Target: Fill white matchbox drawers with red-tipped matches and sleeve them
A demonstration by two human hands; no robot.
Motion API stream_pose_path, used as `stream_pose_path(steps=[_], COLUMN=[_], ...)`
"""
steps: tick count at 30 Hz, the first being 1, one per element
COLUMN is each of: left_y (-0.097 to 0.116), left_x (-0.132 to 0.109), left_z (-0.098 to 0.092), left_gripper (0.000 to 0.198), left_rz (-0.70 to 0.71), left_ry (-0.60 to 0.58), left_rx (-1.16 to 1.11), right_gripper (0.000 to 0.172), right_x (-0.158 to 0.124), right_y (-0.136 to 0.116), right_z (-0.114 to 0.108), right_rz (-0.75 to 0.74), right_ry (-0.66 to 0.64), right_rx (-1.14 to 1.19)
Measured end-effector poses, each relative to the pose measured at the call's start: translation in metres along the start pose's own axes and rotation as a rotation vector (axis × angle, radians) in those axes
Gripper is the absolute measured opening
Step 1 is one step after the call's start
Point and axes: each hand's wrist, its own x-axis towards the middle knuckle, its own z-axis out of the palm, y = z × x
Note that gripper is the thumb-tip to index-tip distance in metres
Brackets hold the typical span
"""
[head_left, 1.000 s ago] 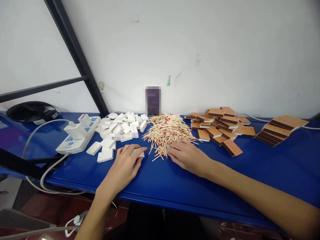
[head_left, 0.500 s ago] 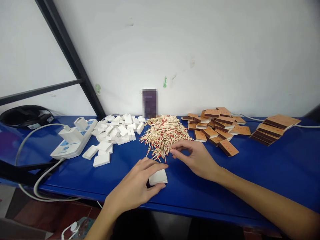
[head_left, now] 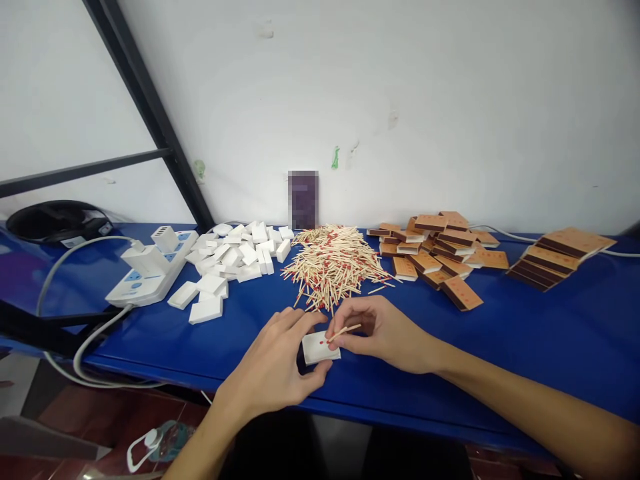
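My left hand rests on the table with thumb and fingers around a small white matchbox tray, steadying it at its left side. Over the tray's right end, my right hand pinches a few matches between thumb and fingertips, red heads pointing left. Red heads show at the tray, near those fingertips. Just beyond both hands spreads a loose heap of matches.
Several white trays are piled at the left, beside a white power strip with cables. Brown matchbox sleeves lie heaped at the right, with a joined row of sleeves farther out. A dark pixelated rectangle stands against the wall.
My right hand has moved from the heap's near edge toward me and left, bringing matches over the tray. My left hand stays around the tray. The view has shifted slightly.
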Motion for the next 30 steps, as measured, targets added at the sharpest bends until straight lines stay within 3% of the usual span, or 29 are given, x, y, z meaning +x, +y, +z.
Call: stream_pose_path(steps=[4,9,12,16,21,30], left_y=[-0.002,-0.003,-0.002,0.000,0.001,-0.001], left_x=[-0.001,-0.005,-0.006,-0.005,-0.003,-0.005], left_z=[-0.001,0.000,0.000,-0.002,-0.002,0.002], left_gripper=[0.031,0.047,0.055,0.050,0.054,0.060], left_rz=[0.006,-0.031,-0.037,-0.049,-0.083,-0.091], left_ry=[-0.024,-0.045,-0.043,-0.082,-0.138,-0.169], left_rx=[-0.004,0.068,0.065,0.060,0.099,0.108], right_gripper=[0.012,0.003,0.007,0.011,0.021,0.030], right_x=[0.000,0.002,0.001,-0.002,-0.003,-0.006], right_y=[0.000,0.004,0.006,0.006,0.007,-0.005], right_z=[-0.008,-0.019,-0.020,-0.018,-0.019,-0.034], right_rz=[-0.067,-0.111,-0.148,-0.241,-0.313,-0.282], right_ry=[0.046,0.062,0.039,0.011,-0.038,-0.109], right_rx=[-0.106,-0.305,-0.486,-0.677,-0.817,-1.005])
